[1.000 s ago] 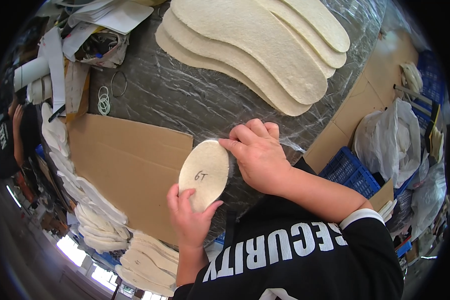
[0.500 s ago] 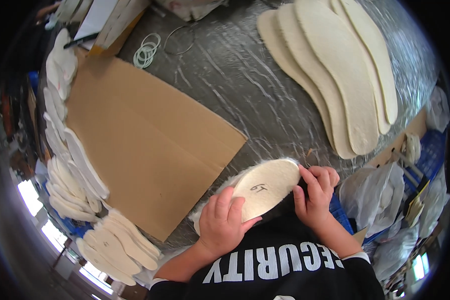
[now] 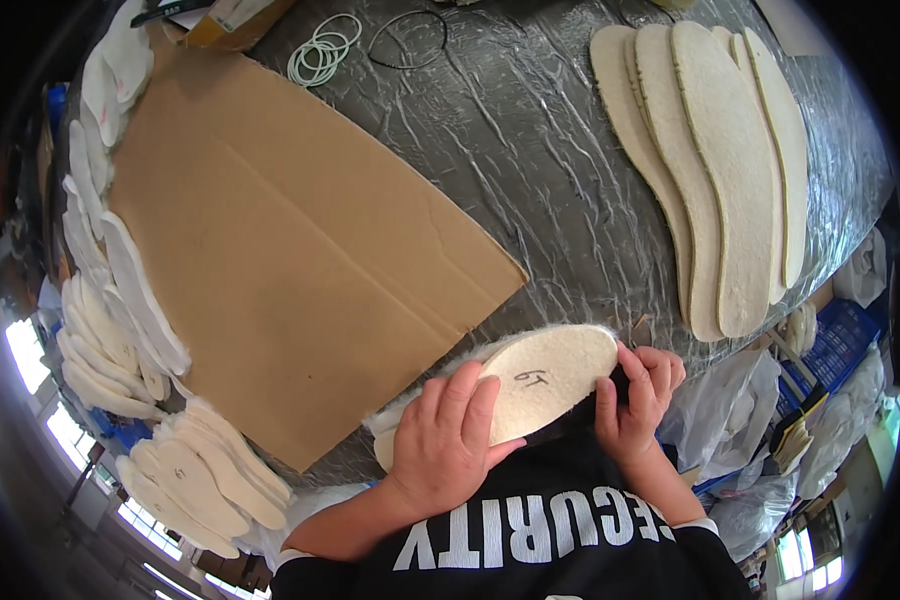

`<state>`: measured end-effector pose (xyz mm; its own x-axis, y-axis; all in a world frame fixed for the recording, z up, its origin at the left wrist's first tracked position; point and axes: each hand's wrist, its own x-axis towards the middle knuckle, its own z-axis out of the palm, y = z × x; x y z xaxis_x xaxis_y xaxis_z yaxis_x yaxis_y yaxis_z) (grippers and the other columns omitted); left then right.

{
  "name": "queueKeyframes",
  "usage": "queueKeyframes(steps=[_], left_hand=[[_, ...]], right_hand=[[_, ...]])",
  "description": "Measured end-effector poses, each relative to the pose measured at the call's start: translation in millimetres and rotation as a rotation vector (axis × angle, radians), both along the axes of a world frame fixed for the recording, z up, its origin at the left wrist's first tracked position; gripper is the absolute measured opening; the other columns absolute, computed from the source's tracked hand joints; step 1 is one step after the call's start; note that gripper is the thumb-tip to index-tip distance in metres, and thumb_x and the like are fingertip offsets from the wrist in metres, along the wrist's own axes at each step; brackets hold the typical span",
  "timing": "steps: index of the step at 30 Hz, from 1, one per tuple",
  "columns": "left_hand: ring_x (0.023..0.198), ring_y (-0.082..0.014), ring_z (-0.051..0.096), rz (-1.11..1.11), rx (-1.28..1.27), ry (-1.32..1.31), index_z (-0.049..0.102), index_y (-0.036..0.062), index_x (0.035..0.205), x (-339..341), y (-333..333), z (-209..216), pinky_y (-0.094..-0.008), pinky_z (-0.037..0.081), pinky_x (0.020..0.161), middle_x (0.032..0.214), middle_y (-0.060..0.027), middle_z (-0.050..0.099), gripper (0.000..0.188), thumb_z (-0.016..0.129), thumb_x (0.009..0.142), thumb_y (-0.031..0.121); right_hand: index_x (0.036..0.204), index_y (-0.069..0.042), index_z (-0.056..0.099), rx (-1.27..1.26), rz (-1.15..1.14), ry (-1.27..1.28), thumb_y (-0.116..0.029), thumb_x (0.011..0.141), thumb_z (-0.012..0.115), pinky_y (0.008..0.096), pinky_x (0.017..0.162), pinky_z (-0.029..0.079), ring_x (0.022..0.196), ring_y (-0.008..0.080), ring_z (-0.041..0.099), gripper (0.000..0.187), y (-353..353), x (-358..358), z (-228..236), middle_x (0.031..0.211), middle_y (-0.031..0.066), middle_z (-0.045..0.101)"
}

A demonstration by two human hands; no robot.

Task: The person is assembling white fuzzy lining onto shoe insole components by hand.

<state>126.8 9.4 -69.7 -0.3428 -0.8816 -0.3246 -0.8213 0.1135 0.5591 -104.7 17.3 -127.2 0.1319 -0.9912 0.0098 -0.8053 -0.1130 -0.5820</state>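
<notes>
A cream felt insole with a handwritten mark and a fluffy edge lies slanted at the table's near edge, close to my body. My left hand grips its left part, fingers over the top and thumb along the near side. At its right tip, my right hand pinches the rim between thumb and fingertips. More insole material shows beneath it and to the left of my left hand; how many pieces are there I cannot tell. Beyond my right hand, several large cream insoles lie overlapped like a fan.
A large brown cardboard sheet covers the left of the plastic-wrapped table. Piles of white insoles line its left edge. Pale green rings and a black ring lie at the back. Plastic bags and a blue crate stand right.
The view has shifted, so the table things sit differently in the picture. My left fingers lie straighter across the insole; my right hand stays at its tip.
</notes>
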Motion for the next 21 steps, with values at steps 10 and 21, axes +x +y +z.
queueKeyframes(steps=[10, 21], left_hand=[[0.105, -0.0358, 0.046, -0.031, 0.082, 0.033, 0.046, 0.0011, 0.128, 7, 0, 10, -0.0423, 0.045, 0.087, 0.131, -0.0174, 0.036, 0.082, 0.086, 0.058, 0.018], [0.101, -0.0340, 0.049, 0.007, 0.068, -0.034, 0.049, -0.0022, 0.125, 7, -3, 12, -0.0419, 0.046, 0.085, 0.129, -0.0151, 0.045, 0.081, 0.086, 0.055, 0.013]], right_hand=[[0.108, -0.004, 0.064, -0.015, -0.026, 0.002, -0.014, 0.071, 0.071, 0.0385, 0.082, 0.031, 0.089, 0.0269, 0.049, 0.039, -2, 4, 1, 0.094, 0.0086, 0.054], [0.108, -0.005, 0.064, -0.020, -0.027, 0.007, -0.015, 0.071, 0.070, 0.0383, 0.082, 0.031, 0.089, 0.0265, 0.049, 0.040, -1, 4, 0, 0.094, 0.0081, 0.054]])
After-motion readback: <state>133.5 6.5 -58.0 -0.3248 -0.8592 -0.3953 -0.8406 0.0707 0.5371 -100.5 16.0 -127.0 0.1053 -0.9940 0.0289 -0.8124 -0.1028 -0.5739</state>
